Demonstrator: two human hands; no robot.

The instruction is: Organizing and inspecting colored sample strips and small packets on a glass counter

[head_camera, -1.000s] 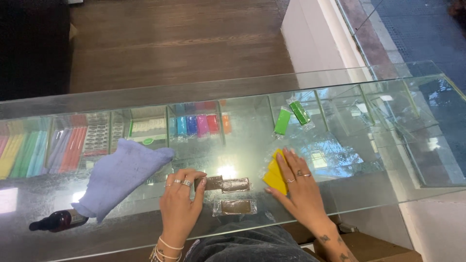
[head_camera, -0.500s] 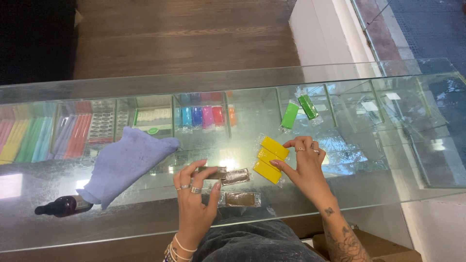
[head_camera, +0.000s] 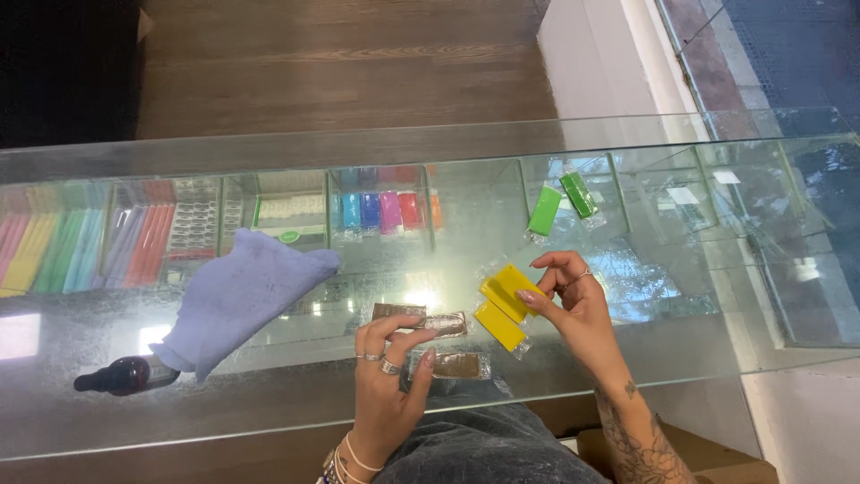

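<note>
The right hand (head_camera: 573,300) pinches yellow wrapped bars (head_camera: 506,291) at their edges; the left hand (head_camera: 385,372) fingers brown bars (head_camera: 421,320); light, stiff, probably slippery film.

The landmark is the pale blue cloth (head_camera: 237,300) on the glass counter (head_camera: 466,206). Right of the cloth lie two brown bars in clear wrappers (head_camera: 421,319), end to end, and a third brown wrapped bar (head_camera: 457,365) just below them. Further right are two yellow wrapped bars (head_camera: 503,305), side by side and tilted. Up and right of these, well away from the cloth, two green wrapped bars (head_camera: 561,203) lie angled apart. Above the cloth's right corner, under the glass, stands a row of small packets (head_camera: 387,211) in blue, violet, pink, red and orange. Small white labels (head_camera: 683,194) sit far right.
</note>
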